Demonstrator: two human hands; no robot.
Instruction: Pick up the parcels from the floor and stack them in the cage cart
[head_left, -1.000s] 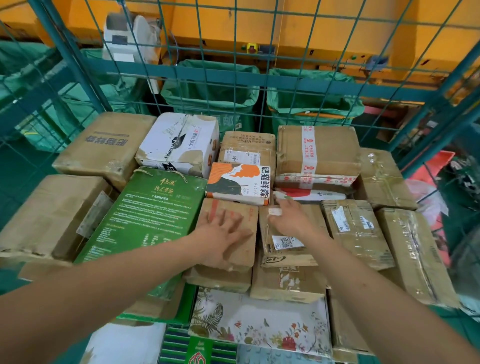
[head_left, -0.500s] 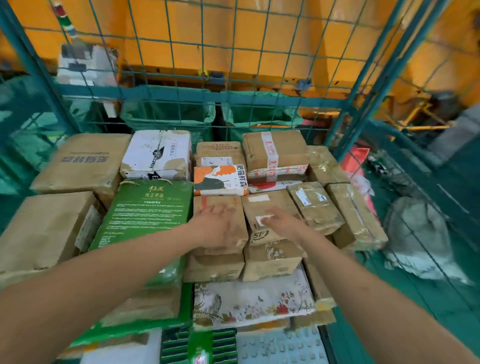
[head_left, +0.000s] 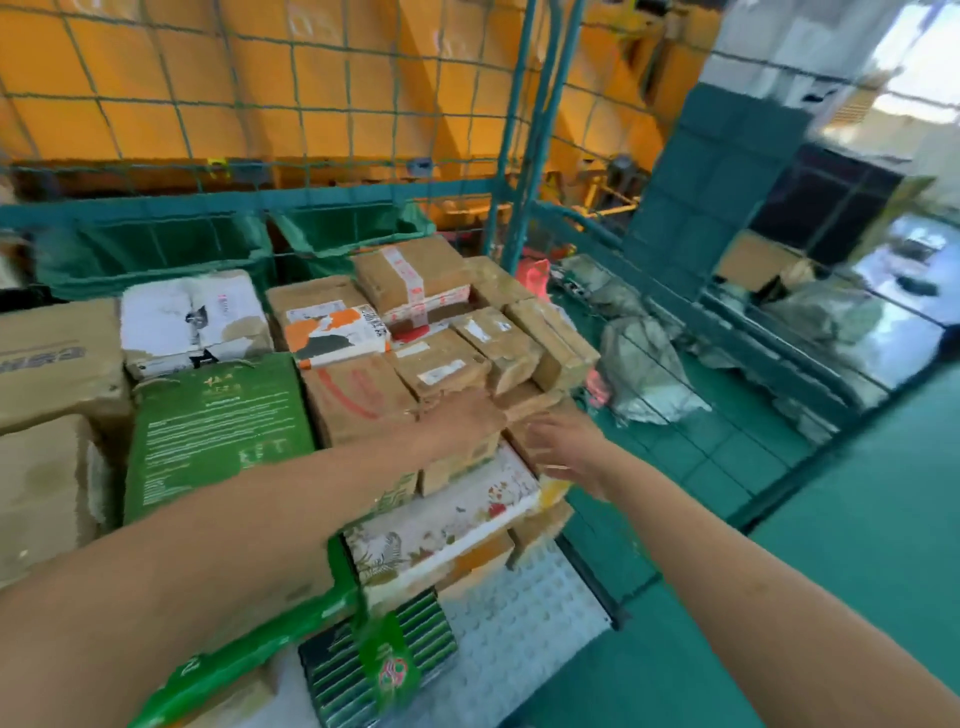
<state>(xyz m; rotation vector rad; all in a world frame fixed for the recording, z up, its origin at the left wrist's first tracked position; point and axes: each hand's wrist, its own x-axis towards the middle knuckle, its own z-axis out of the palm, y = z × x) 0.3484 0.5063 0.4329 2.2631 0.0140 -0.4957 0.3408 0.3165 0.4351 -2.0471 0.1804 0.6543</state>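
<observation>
Parcels (head_left: 358, 400) brimming in cage cart (head_left: 524, 156); left hand (head_left: 462, 421) flat on them, right hand (head_left: 566, 452) spread past their edge.

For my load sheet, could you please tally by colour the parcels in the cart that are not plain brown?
White box, white dimpled parcel: 2
Green box: 1
Orange-and-white box: 1
Floral box: 1
Green-and-black striped box: 1
Red-and-white parcel, mostly hidden: 1
Total: 7
</observation>
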